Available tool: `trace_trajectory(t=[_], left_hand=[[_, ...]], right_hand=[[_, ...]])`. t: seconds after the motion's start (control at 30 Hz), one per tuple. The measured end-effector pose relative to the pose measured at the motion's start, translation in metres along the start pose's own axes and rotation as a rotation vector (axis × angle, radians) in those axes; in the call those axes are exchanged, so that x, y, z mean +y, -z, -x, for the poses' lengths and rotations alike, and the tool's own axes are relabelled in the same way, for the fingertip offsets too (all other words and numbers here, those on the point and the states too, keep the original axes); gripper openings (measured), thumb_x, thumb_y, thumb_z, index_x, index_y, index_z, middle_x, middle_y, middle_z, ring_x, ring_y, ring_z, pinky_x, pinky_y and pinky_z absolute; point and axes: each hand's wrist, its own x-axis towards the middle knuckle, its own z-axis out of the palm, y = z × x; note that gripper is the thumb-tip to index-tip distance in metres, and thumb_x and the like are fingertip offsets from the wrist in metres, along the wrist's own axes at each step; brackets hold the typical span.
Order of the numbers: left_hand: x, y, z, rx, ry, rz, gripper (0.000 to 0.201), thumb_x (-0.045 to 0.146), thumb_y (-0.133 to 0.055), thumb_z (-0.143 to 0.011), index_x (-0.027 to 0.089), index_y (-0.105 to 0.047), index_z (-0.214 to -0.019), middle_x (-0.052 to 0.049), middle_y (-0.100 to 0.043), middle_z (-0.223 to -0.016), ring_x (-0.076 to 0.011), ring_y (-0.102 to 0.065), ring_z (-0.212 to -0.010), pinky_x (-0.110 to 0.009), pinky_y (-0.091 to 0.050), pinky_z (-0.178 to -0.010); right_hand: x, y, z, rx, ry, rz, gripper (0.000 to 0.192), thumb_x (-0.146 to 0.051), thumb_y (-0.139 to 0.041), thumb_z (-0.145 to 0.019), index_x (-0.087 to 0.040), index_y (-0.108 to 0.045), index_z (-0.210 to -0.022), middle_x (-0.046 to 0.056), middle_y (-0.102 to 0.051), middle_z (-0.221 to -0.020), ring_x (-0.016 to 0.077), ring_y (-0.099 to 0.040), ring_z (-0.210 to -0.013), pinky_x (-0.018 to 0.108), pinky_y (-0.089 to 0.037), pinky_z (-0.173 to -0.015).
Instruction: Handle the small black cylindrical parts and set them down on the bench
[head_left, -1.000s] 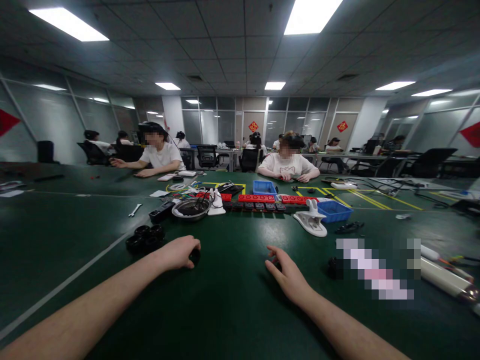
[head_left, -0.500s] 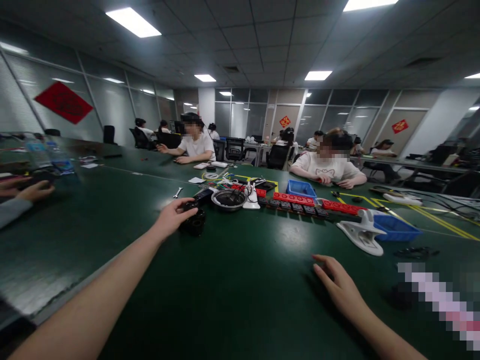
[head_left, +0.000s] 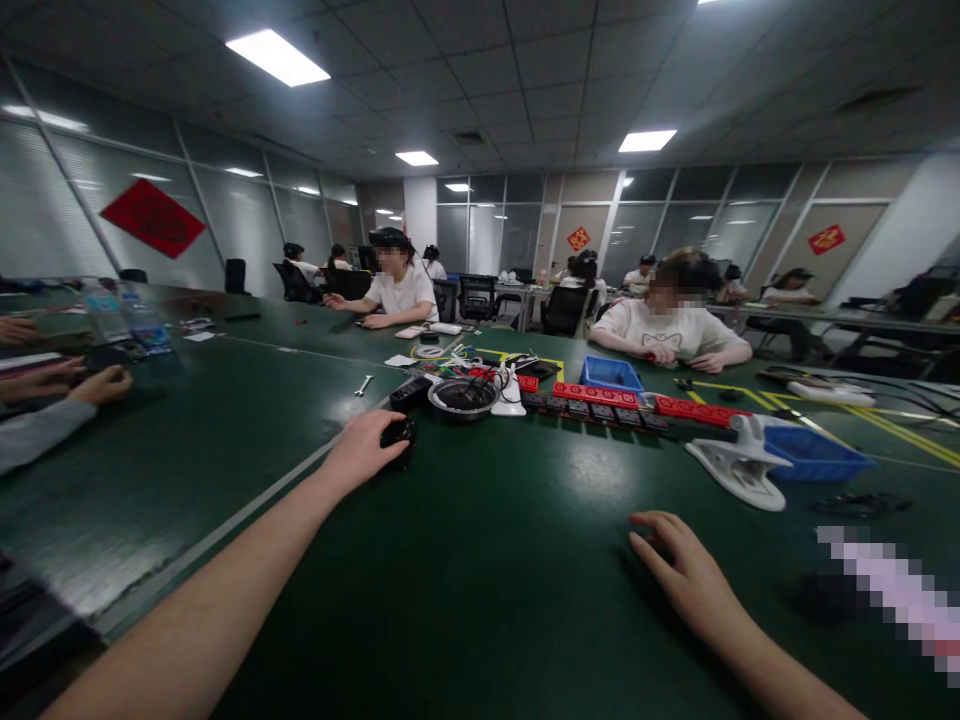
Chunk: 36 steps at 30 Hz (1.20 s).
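Note:
A glossy black rounded object (head_left: 402, 438) stands on the green table left of the middle, and my left hand (head_left: 366, 450) is closed around its near left side. Much of the object is behind my fingers, so I cannot make out its exact kind. My right hand (head_left: 679, 560) rests low over the table at the right, holding nothing, its thumb and forefinger apart and the other fingers loosely curved. Just beyond my left hand are a round dark dish with a silver rim (head_left: 463, 399) and a black box-like item (head_left: 410, 394).
A white stand (head_left: 509, 392), red power strips (head_left: 596, 395), a blue bin (head_left: 611, 375), a white clamp base (head_left: 739, 465) and another blue bin (head_left: 814, 450) line the table's far side. A wrench (head_left: 364, 385) lies left. Co-workers sit around; one person's hands (head_left: 105, 385) are at far left.
My left hand has come down and wrapped around the black object, covering more of it. The view has shifted slightly; my right hand has hardly moved.

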Motion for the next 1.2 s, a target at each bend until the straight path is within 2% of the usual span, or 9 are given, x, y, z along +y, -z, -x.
trace_trajectory(t=[0.4, 0.5, 0.57, 0.7, 0.77, 0.83, 0.93, 1.03, 1.2], left_hand=[[0.006, -0.010, 0.002, -0.137, -0.112, -0.383, 0.037, 0.033, -0.052, -0.072, 0.020, -0.054, -0.107, -0.010, -0.060, -0.104, -0.0274, -0.050, -0.102, -0.047, -0.026, -0.092], [0.005, -0.009, -0.001, -0.096, -0.167, -0.469, 0.042, 0.036, -0.050, -0.073, 0.018, -0.051, -0.110, -0.010, -0.057, -0.108, -0.0292, -0.048, -0.102, -0.049, -0.028, -0.089], [0.014, -0.006, 0.001, 0.001, -0.194, -0.486, 0.046, 0.040, -0.045, -0.075, 0.018, -0.046, -0.114, -0.009, -0.052, -0.113, -0.0296, -0.046, -0.103, -0.048, -0.031, -0.087], [0.059, -0.012, 0.017, 0.150, -0.331, -0.339, 0.051, 0.042, -0.044, -0.077, 0.013, -0.039, -0.119, -0.014, -0.047, -0.114, -0.0305, -0.046, -0.102, -0.044, -0.036, -0.085], [0.089, -0.026, 0.032, 0.134, -0.495, -0.205, 0.047, 0.037, -0.046, -0.078, 0.017, -0.038, -0.120, -0.012, -0.048, -0.114, -0.0278, -0.045, -0.104, -0.044, -0.034, -0.090], [0.117, -0.042, 0.049, 0.031, -0.676, -0.098, 0.042, 0.030, -0.047, -0.080, 0.021, -0.038, -0.120, -0.009, -0.048, -0.116, -0.0248, -0.044, -0.106, -0.044, -0.031, -0.093], [0.154, -0.059, 0.066, -0.187, -0.849, 0.039, 0.044, 0.022, -0.047, -0.080, 0.023, -0.036, -0.123, -0.006, -0.048, -0.118, -0.0212, -0.042, -0.109, -0.042, -0.029, -0.097], [0.188, -0.066, 0.066, -0.281, -0.830, 0.176, 0.046, 0.023, -0.051, -0.077, 0.022, -0.037, -0.121, -0.007, -0.046, -0.118, -0.0215, -0.042, -0.109, -0.043, -0.029, -0.097], [0.238, -0.084, 0.045, -0.296, -0.690, 0.365, 0.050, 0.027, -0.058, -0.072, 0.021, -0.040, -0.119, -0.006, -0.048, -0.114, -0.0212, -0.043, -0.104, -0.037, -0.035, -0.092]], right_hand=[[-0.001, -0.002, 0.004, 0.021, 0.047, -0.040, 0.023, -0.031, -0.044, -0.079, -0.017, -0.054, -0.094, 0.008, -0.050, -0.097, 0.0185, -0.051, -0.083, 0.032, -0.042, -0.076], [-0.009, 0.013, 0.003, 0.088, 0.084, -0.010, 0.021, -0.029, -0.044, -0.079, -0.016, -0.053, -0.094, 0.007, -0.052, -0.094, 0.0168, -0.051, -0.081, 0.030, -0.042, -0.075], [-0.011, 0.035, 0.001, 0.150, 0.112, 0.062, 0.023, -0.031, -0.044, -0.080, -0.017, -0.052, -0.096, 0.007, -0.053, -0.096, 0.0174, -0.051, -0.084, 0.030, -0.041, -0.077], [0.008, 0.096, -0.005, 0.177, -0.094, 0.303, 0.029, -0.038, -0.044, -0.079, -0.017, -0.054, -0.096, 0.008, -0.058, -0.091, 0.0212, -0.054, -0.085, 0.030, -0.041, -0.073], [0.028, 0.119, -0.003, 0.098, -0.265, 0.497, 0.039, -0.043, -0.051, -0.073, -0.014, -0.055, -0.099, 0.012, -0.058, -0.096, 0.0255, -0.054, -0.089, 0.033, -0.041, -0.073], [0.046, 0.131, 0.000, -0.006, -0.427, 0.635, 0.050, -0.050, -0.054, -0.068, -0.013, -0.055, -0.102, 0.016, -0.057, -0.100, 0.0293, -0.054, -0.088, 0.034, -0.042, -0.068], [0.059, 0.133, 0.003, -0.190, -0.488, 0.666, 0.034, -0.044, -0.057, -0.067, -0.015, -0.062, -0.086, 0.013, -0.062, -0.087, 0.0264, -0.058, -0.079, 0.030, -0.042, -0.061], [0.058, 0.129, 0.002, -0.252, -0.441, 0.638, 0.016, -0.033, -0.058, -0.068, -0.018, -0.064, -0.069, 0.008, -0.064, -0.075, 0.0223, -0.059, -0.069, 0.027, -0.041, -0.058], [0.044, 0.105, -0.003, -0.182, -0.313, 0.287, 0.022, -0.031, -0.058, -0.068, -0.018, -0.061, -0.086, 0.007, -0.063, -0.086, 0.0202, -0.058, -0.074, 0.026, -0.042, -0.061]])
